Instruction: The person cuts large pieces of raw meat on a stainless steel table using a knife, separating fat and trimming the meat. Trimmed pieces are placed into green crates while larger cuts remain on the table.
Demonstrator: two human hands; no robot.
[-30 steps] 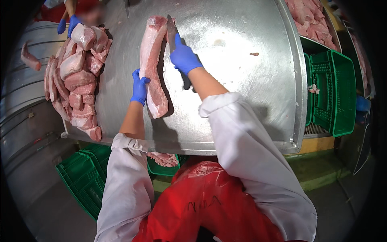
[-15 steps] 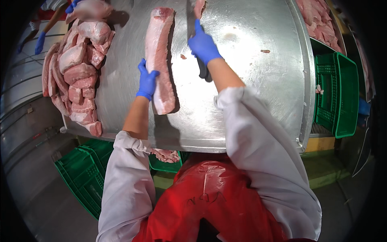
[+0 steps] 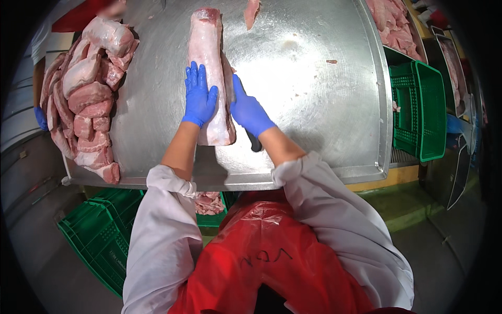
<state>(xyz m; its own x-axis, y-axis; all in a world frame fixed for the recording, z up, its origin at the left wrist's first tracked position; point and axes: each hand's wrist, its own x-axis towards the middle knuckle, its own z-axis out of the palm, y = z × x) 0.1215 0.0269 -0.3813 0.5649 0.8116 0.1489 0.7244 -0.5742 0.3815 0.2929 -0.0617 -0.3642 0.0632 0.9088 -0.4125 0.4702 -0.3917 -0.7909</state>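
Note:
A long pale slab of meat (image 3: 205, 47), most likely a pork loin, lies lengthwise on the metal table. My left hand (image 3: 200, 99), in a blue glove, rests flat on top of it with the fingers stretched toward the far end. Against the slab's right side, my right hand (image 3: 252, 113), also gloved in blue, is closed around a knife (image 3: 255, 143). Its black handle end sticks out below the fist. The blade is mostly hidden beside the meat. A trimmed strip of meat (image 3: 251, 13) lies farther off, apart from both hands.
Meat pieces (image 3: 90, 99) are heaped along the left of the metal table (image 3: 324, 120). Green crates stand at right (image 3: 431, 112) and lower left (image 3: 94, 220). A meat-filled container (image 3: 395, 26) is at far right. Another person's gloved hand (image 3: 41, 118) shows at left.
My right hand has brought the knife nearer, to the slab's right side, leaving the strip on the table. My left hand has gone from the slab's left edge onto its top.

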